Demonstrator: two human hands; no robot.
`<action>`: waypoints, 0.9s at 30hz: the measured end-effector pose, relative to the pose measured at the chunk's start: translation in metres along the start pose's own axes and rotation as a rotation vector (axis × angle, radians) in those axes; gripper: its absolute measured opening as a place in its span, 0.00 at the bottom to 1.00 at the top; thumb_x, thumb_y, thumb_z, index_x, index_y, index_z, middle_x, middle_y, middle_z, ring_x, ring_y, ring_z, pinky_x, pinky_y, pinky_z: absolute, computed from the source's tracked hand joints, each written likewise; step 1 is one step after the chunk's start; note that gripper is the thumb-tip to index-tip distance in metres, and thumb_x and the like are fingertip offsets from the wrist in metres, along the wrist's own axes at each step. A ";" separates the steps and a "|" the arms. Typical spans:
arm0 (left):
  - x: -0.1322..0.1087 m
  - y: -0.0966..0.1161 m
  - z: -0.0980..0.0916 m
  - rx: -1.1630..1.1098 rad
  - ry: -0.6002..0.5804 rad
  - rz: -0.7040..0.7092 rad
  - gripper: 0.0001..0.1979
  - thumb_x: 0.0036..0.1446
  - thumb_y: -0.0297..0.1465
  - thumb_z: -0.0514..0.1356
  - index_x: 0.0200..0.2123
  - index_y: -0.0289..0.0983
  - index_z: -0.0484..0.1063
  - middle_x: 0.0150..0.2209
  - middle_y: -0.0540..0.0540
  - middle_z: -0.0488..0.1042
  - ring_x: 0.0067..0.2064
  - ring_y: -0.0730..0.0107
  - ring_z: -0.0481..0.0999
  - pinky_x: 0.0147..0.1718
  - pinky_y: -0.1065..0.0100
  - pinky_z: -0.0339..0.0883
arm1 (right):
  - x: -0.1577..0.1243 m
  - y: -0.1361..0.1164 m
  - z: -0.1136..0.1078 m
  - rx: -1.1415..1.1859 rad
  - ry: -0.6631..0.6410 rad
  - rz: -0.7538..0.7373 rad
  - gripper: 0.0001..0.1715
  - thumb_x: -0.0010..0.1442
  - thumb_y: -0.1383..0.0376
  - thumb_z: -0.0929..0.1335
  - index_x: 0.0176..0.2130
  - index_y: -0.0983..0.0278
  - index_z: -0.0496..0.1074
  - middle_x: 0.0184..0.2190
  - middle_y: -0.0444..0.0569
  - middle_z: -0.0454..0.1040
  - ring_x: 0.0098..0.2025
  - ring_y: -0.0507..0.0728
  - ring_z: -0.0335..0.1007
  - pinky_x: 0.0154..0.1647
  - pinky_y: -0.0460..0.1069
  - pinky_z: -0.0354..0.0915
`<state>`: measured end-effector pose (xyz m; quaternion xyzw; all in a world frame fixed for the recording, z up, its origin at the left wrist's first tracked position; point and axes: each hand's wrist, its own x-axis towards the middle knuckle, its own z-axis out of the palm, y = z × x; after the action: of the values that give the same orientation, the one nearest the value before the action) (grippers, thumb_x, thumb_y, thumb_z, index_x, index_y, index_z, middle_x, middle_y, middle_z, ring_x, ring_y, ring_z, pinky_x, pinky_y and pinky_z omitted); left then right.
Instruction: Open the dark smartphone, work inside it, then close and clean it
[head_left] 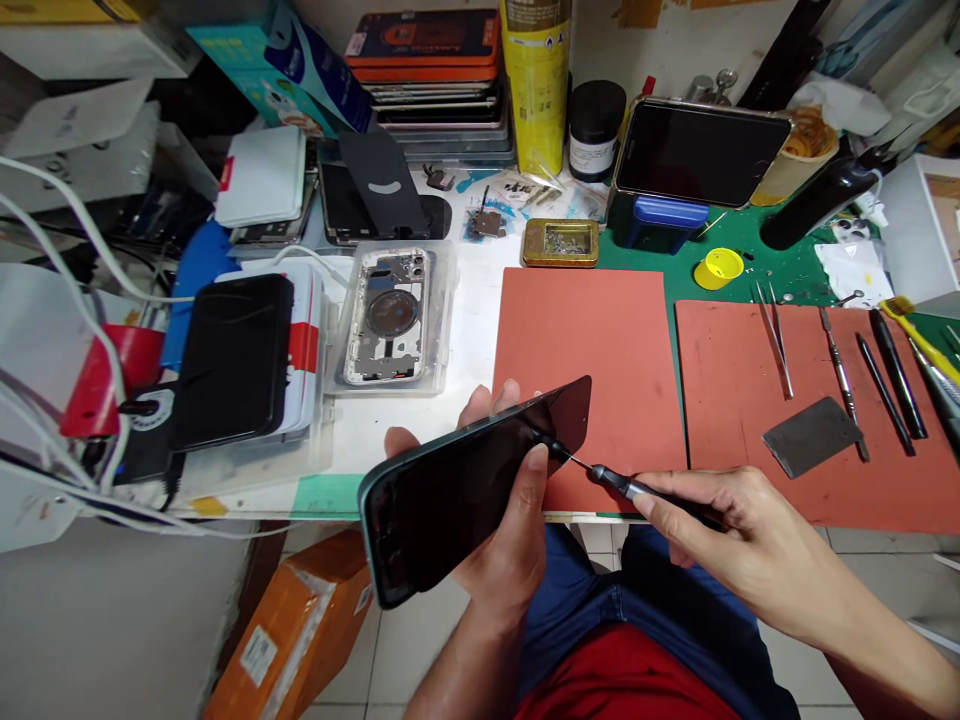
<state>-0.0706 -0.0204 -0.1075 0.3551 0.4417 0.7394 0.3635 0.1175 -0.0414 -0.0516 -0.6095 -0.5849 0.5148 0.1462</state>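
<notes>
My left hand (517,520) is wrapped round a smartphone (442,490) with a dark face and a bluish-green frame. It is tilted above the front edge of the bench, thumb on its near side and fingers behind. A thin dark sheet (574,410) reaches out at the phone's right end; how it meets the phone I cannot tell. My right hand (720,530) grips a slim black screwdriver (619,482) with a thin metal shaft. The shaft points left at the phone's right end, close to my left thumb, and the tip's exact contact is unclear.
Under the phone's right end lies a reddish mat (592,340). The second mat (727,400) carries tweezers (776,340), a dark plate (814,437) and several slim tools. An opened phone body (390,315) sits in a clear case. White cables (90,320) run along the left.
</notes>
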 end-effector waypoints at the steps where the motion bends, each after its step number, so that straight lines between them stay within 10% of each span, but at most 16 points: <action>1: 0.000 0.000 0.000 -0.002 0.000 -0.003 0.43 0.64 0.21 0.72 0.70 0.71 0.66 0.64 0.60 0.80 0.68 0.64 0.79 0.76 0.47 0.61 | 0.000 0.000 0.000 0.001 -0.003 0.000 0.27 0.75 0.46 0.67 0.46 0.60 0.89 0.28 0.46 0.81 0.24 0.54 0.71 0.23 0.48 0.66; 27: 0.001 0.003 0.003 0.023 0.010 0.035 0.45 0.64 0.19 0.71 0.70 0.71 0.66 0.63 0.62 0.82 0.63 0.68 0.82 0.71 0.55 0.70 | 0.001 0.004 0.002 0.025 -0.010 -0.035 0.26 0.75 0.47 0.67 0.41 0.60 0.88 0.28 0.46 0.80 0.24 0.53 0.70 0.22 0.47 0.66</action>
<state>-0.0689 -0.0190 -0.1035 0.3630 0.4458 0.7423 0.3442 0.1185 -0.0426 -0.0561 -0.5946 -0.5897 0.5225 0.1602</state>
